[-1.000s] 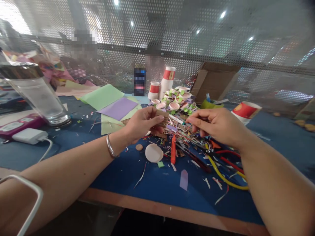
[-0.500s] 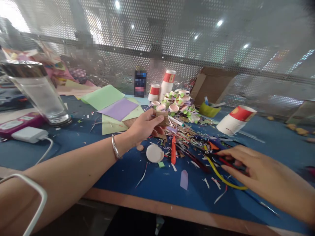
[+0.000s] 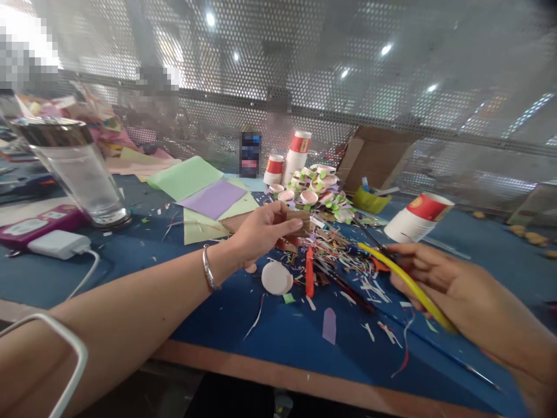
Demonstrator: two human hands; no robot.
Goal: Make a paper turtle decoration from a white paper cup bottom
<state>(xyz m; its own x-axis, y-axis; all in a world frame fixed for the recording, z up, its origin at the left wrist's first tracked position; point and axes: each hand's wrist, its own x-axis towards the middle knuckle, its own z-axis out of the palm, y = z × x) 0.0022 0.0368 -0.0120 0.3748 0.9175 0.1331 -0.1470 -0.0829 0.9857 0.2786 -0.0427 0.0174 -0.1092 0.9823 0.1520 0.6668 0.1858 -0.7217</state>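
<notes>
A small piece of brown corrugated cardboard (image 3: 299,223) is pinched between the thumb and fingers of my left hand (image 3: 265,229), just above the scrap pile. My right hand (image 3: 439,278) is closed around scissors (image 3: 407,278) with a yellow handle. Their dark blades point up and left, toward the pile, apart from the cardboard. Below my left hand lies a white round disc (image 3: 275,278), with an orange-red stick-shaped tool (image 3: 309,273) to its right. Between my hands spreads a heap of thin paper scraps (image 3: 339,249).
Paper cups (image 3: 420,217) lean at the right, others (image 3: 296,159) stand behind a mound of small decorated paper rings (image 3: 317,188). Coloured paper sheets (image 3: 211,197), a glass bottle (image 3: 82,180) and a purple power strip (image 3: 43,223) are left. A blue brush (image 3: 439,345) lies near the front edge.
My right hand has lifted the scissors off the scraps, their blades swinging to point up and left. My left hand keeps the cardboard, shifted slightly right and down in view.
</notes>
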